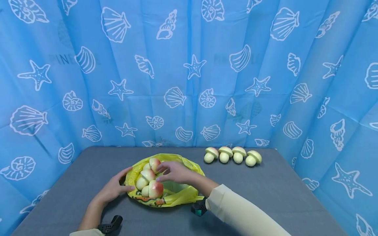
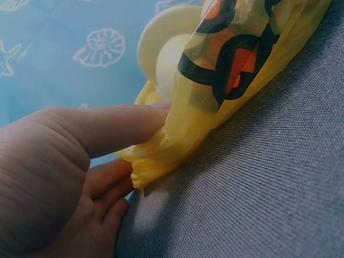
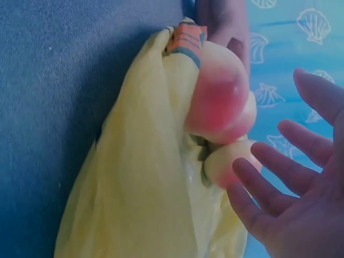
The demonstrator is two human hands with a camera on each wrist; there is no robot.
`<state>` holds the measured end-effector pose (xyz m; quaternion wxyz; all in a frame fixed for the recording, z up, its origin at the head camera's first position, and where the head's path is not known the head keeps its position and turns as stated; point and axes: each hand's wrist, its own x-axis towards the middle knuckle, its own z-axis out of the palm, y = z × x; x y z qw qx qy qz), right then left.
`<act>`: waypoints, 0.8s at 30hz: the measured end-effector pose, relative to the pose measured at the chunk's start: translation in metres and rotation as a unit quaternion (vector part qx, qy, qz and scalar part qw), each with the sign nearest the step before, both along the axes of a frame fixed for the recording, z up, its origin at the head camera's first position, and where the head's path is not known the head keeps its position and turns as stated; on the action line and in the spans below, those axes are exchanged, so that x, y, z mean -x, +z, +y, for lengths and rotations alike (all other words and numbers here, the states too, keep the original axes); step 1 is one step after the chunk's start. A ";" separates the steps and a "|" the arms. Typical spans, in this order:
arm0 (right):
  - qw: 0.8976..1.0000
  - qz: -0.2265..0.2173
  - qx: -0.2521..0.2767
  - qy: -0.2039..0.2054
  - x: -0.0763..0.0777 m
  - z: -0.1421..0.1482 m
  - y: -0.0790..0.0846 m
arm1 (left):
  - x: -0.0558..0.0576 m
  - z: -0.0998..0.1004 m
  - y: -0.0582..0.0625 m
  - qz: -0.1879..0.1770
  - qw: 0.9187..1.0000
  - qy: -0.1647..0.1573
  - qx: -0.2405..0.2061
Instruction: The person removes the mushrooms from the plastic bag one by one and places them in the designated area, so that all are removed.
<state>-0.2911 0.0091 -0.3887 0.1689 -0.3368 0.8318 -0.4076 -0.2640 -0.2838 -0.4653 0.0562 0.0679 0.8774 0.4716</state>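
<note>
- Yellow bag [image 1: 183,199], open, left of centre; three pinkish mushrooms [image 1: 155,189] inside, at left.
- My left hand [image 1: 113,187] touches its left rim; whether pinching, I can't tell.
- My right hand [image 1: 176,172], fingers apart, is over the bag.
- Four pale mushrooms [image 1: 225,152], far right on the grey table [image 1: 260,196]; blue curtain [image 1: 195,105] beyond.

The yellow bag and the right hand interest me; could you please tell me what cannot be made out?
Yellow bag: bottom hidden by the mushrooms inside, head view.
Print: cut off by the top edge, left wrist view.
Right hand: palm partly cut off by the right edge, right wrist view.
</note>
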 end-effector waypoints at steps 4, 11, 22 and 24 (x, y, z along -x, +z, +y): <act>1.000 0.008 -0.012 0.000 -0.002 -0.005 -0.002 | 0.000 0.000 0.000 0.003 1.000 -0.002 0.001; 0.999 0.019 -0.031 0.011 -0.003 -0.013 -0.008 | 0.000 0.002 0.002 0.000 1.000 0.001 0.002; 0.993 0.061 -0.095 0.032 -0.007 -0.020 -0.015 | -0.001 0.002 0.001 -0.006 1.000 0.004 0.007; 0.991 0.072 -0.105 0.031 -0.008 -0.021 -0.016 | -0.001 0.002 0.001 -0.005 1.000 0.002 0.003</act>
